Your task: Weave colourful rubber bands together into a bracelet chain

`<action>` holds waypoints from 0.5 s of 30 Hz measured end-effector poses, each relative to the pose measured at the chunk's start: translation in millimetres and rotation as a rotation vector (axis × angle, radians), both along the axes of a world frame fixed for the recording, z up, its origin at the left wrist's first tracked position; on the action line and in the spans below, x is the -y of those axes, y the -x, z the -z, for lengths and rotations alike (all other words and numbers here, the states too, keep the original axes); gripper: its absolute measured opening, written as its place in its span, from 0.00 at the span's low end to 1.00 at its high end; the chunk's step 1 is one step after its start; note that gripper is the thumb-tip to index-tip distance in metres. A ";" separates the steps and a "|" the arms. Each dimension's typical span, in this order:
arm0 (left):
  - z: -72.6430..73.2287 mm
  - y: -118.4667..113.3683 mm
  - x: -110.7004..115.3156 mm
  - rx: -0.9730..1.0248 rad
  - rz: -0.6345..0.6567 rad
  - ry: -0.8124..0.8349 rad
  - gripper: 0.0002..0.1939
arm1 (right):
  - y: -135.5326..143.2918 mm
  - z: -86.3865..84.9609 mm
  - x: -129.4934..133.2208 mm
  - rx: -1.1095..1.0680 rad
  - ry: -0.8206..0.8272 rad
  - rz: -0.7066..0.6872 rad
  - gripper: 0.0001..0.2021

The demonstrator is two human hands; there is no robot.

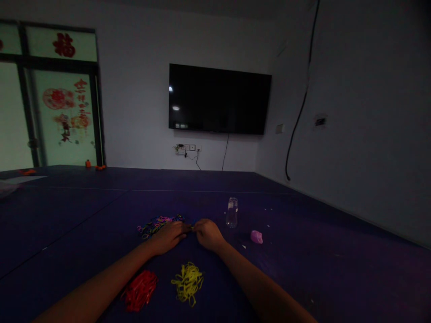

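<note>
Sorting rubber bands by colour, to judge from the layout, with one band seemingly being worked loose at the centre. Starting at the left: a mixed heap of bands point(158, 224), pink, blue and yellow tangled together, lying on the dark table point(67, 233) just beyond and touching the left hand point(170, 235). Nearer the body, a red pile point(139, 289) beside the left forearm, and a yellow pile point(187, 280) between the two forearms, both already separated out and well clear of the mixed heap. Left hand resting knuckles-up on the table, fingers curled inward toward the middle; right hand point(208, 233) mirroring it, wrist low, fingers bent and turned toward the left. Fingertips of both meeting over something small and pale point(191, 228), probably a single band pinched between them, though too dim and tiny to say for sure. Hands therefore together, closed at the tips on that small item rather than spread. Both forearms stretched forward from the lower edge, converging in a narrow V. Further right, a clear plastic bottle point(232, 212) standing upright, near the right hand but not touched, and a small pink lump point(256, 236) lying beyond it. Next move, as a judgement only: freeing the pinched band fully and carrying it back to the matching colour pile, calling for a light grip so as not to drag neighbouring bands along.
</note>
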State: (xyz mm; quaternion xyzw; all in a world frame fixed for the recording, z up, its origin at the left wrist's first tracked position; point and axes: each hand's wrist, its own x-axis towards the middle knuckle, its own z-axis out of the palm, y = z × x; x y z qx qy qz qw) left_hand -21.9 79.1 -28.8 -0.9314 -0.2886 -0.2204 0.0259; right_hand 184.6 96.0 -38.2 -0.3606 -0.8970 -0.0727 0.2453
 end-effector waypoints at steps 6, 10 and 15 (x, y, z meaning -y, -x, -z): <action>-3.0 -0.4 0.8 -0.021 0.012 -0.002 0.19 | -0.1 -1.6 0.6 -0.037 0.033 -0.009 0.18; -0.2 0.5 -2.7 -0.041 0.003 0.000 0.20 | 0.0 -2.3 2.2 -0.052 0.049 -0.029 0.19; 5.9 3.3 -6.1 -0.019 -0.030 -0.016 0.19 | 0.3 -2.9 3.7 -0.071 0.059 -0.026 0.20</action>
